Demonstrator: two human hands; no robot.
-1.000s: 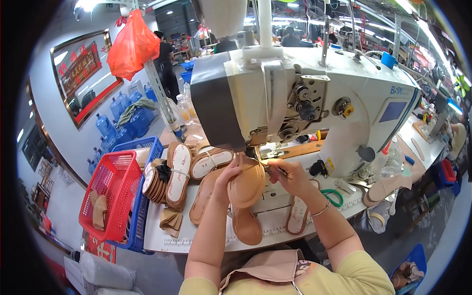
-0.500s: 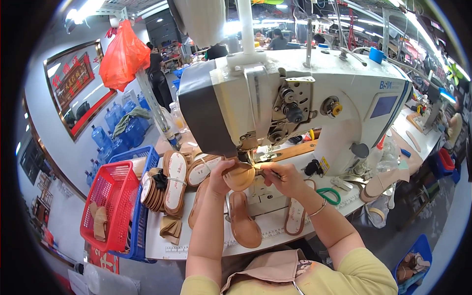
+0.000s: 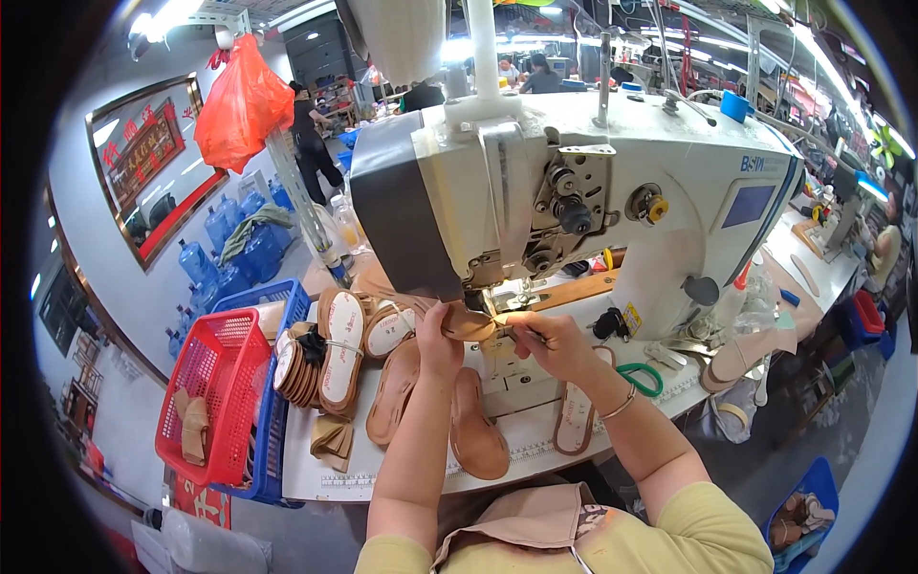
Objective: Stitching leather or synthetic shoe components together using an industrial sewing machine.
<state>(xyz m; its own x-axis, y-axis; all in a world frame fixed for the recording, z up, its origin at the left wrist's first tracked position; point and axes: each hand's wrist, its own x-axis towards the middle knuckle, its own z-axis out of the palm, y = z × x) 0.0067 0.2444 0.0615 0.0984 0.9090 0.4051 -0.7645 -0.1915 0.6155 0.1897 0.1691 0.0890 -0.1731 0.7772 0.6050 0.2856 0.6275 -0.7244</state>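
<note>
Both hands, left hand (image 3: 438, 330) and right hand (image 3: 553, 342), grip the tan sole (image 3: 469, 323) lying crosswise, hemmed beneath the sewing machine (image 3: 574, 201).

Single head-worn fisheye, looking down, close over sewing machine (image 3: 574, 201), edges bent

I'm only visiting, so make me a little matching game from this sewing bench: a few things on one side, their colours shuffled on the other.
Things:
1. basket at the table's left end
2. crate behind it
3. scissor handles
4. hanging plastic bag

Colours:
A. green
B. orange
C. red
D. blue

Pairs: 1-C, 2-D, 3-A, 4-B
</note>
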